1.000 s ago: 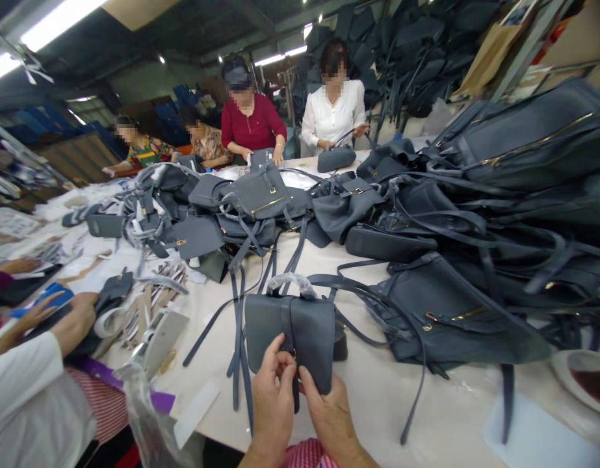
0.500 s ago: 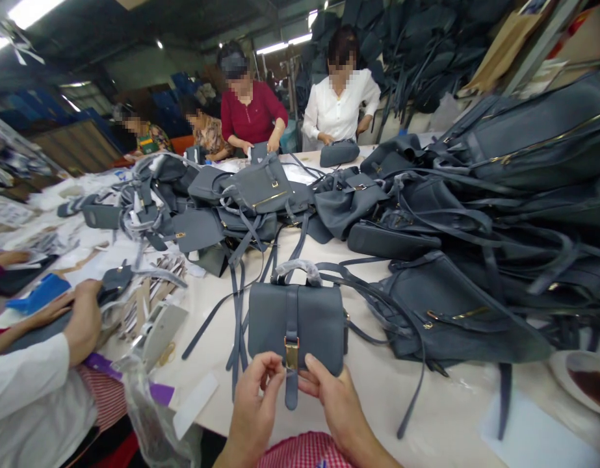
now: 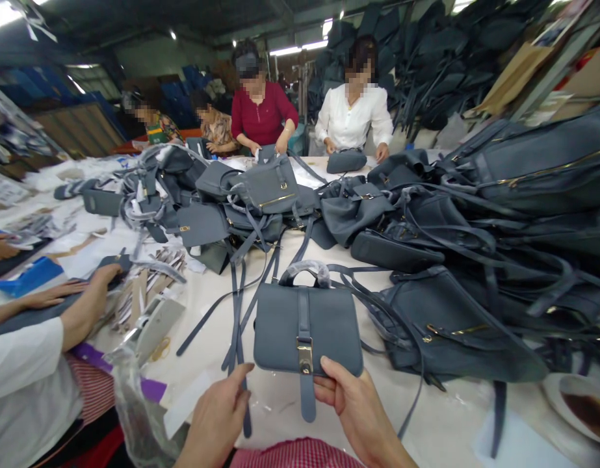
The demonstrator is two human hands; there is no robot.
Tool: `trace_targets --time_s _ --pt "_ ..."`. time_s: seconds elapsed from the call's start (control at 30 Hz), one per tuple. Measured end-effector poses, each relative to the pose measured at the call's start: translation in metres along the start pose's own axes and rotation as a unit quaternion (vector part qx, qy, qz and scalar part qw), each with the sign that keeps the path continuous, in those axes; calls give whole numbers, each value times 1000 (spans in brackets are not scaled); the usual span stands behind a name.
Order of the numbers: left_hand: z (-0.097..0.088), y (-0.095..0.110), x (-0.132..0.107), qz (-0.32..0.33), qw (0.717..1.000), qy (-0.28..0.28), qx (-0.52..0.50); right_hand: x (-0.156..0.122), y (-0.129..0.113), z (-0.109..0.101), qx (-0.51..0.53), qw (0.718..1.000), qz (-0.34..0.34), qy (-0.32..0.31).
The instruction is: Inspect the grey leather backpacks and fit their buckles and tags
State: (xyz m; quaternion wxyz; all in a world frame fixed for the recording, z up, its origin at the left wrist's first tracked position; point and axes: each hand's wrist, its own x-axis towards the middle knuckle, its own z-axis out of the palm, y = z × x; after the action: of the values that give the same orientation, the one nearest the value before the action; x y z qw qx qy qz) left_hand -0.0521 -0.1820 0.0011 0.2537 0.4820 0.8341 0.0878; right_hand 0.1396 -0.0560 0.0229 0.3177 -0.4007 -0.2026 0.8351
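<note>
Busy factory floor here: cream worktop [image 3: 441, 416] heaped with grey-blue leather bags [image 3: 450, 325], and a slate-blue leather flap handbag [image 3: 304, 328] with a gold buckle [image 3: 305, 357] sits front and centre over it. Right grip [image 3: 361, 409] is clamped on its lower edge; left grip [image 3: 216, 416] is open, just beside it, near a loose slate leather strap [image 3: 246, 416].

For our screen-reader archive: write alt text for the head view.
A person's right hand grips the lower edge of a slate-grey leather handbag with a gold buckle, the left hand open near loose straps. Heaps of grey bags cover a white worktable, with co-workers in a red top and a white blouse beyond.
</note>
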Motion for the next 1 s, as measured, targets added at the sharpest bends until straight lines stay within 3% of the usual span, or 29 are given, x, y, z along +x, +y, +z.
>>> trace_targets --time_s 0.13,0.27,0.33,0.4,0.47,0.5,0.53,0.57,0.63,0.7,0.73,0.77,0.8,0.83,0.87,0.93,1.0 --pt "10 2 16 126 978 139 -90 -9 -27 11 -8 1000 7 -28" --pt "5 22 49 154 938 258 -172 -17 -60 31 -47 996 -9 -72" --pt "-3 33 65 166 916 271 -243 -19 -75 41 -94 991 0 -94" --pt "-13 42 80 154 901 244 -324 -19 -85 48 -137 985 -1 -108" --pt "-20 47 93 124 891 217 -380 -15 -92 49 -206 968 -47 -135" --pt "-22 48 99 111 888 212 -393 -11 -93 48 -275 945 -91 -152" --pt "-24 50 104 102 885 215 -400 -6 -93 47 -370 902 -142 -170" --pt "-26 51 110 97 882 221 -406 1 -91 44 -481 834 -196 -186" --pt "-28 54 121 101 875 223 -417 16 -83 41 -692 637 -270 -207" --pt "-32 57 131 112 871 215 -428 31 -69 42 -822 435 -293 -223" --pt "-35 59 137 119 869 207 -434 37 -62 45 -856 356 -301 -223" --pt "-38 59 142 127 867 198 -440 42 -54 48 -875 295 -316 -220" --pt "-40 59 147 135 865 189 -445 45 -47 53 -880 253 -341 -213" --pt "-43 59 151 141 863 182 -449 47 -40 57 -875 230 -370 -210" --pt "-46 57 155 145 861 177 -453 49 -34 60 -867 226 -394 -206" --pt "-50 51 161 140 856 185 -461 53 -27 61 -853 262 -409 -191" --pt "-55 41 161 118 850 217 -465 61 -28 55 -850 324 -387 -152"
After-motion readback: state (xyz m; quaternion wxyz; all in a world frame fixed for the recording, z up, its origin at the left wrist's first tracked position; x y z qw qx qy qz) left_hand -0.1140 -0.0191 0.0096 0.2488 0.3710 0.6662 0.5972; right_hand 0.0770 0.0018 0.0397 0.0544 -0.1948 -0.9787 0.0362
